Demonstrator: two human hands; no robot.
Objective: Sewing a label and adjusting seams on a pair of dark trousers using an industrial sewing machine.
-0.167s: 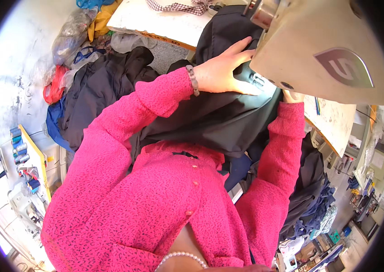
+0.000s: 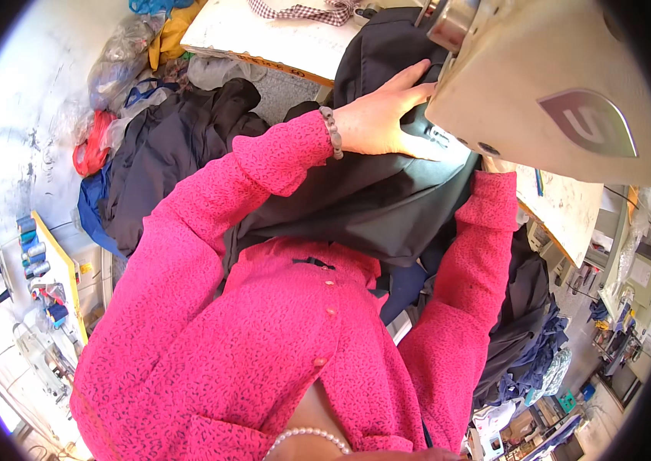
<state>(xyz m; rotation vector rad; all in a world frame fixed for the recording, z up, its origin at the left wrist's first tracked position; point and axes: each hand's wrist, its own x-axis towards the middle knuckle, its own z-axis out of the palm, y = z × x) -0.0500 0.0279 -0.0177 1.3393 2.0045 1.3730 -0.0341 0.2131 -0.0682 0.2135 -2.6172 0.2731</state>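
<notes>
Dark fabric (image 2: 341, 203) drapes over the sewing machine's bed and down across my lap. My left hand (image 2: 387, 115) lies flat on this cloth with thumb and fingers spread, left of the lit presser foot (image 2: 438, 136). The pale sewing machine head (image 2: 525, 100) hangs over the stitching spot and hides the needle. Behind its lower edge, my right hand (image 2: 497, 164) is mostly out of sight; only a bit near the wrist shows, at the cloth's right side. What its fingers do is hidden.
A white tabletop (image 2: 287, 38) with a checked strip (image 2: 306, 11) lies beyond the cloth. More dark garments (image 2: 179, 146) are heaped at left, beside plastic bags (image 2: 119, 65). Thread spools (image 2: 33, 250) stand on a rack at far left. The table's right part (image 2: 560, 207) has a worn edge.
Almost nothing differs. My right hand has slipped slightly further behind the machine head, and the view has shifted a little. My left hand keeps its spread pose on the cloth.
</notes>
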